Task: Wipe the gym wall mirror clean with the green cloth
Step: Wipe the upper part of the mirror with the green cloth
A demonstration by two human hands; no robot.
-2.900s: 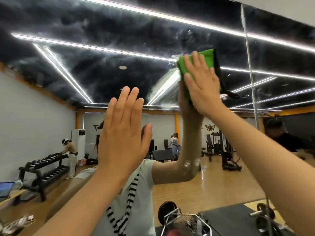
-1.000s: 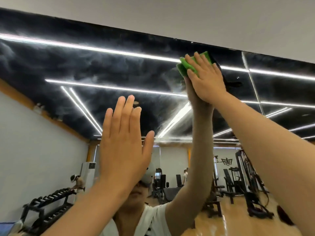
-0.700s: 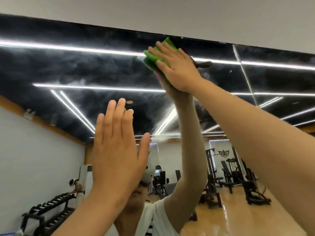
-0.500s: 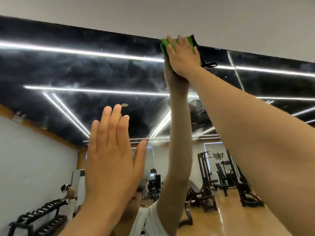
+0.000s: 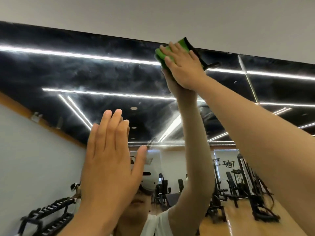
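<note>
The wall mirror (image 5: 85,74) fills most of the head view and shows hazy smears across its dark upper part. My right hand (image 5: 184,67) is raised to the mirror's top edge and presses the folded green cloth (image 5: 181,44) flat against the glass with straight fingers. The cloth sticks out above and left of my fingers, with a black trim on its right side. My left hand (image 5: 110,160) lies flat on the glass lower down, fingers straight and together, holding nothing.
A pale wall strip (image 5: 170,17) runs above the mirror's top edge. A vertical seam (image 5: 247,77) between mirror panels lies to the right of my right hand. The reflection shows a dumbbell rack (image 5: 49,217) at lower left and gym machines (image 5: 247,189) at lower right.
My right hand has slid the cloth rightward along the mirror's top edge after climbing from the middle of the glass. My left hand stays flat on the mirror.
</note>
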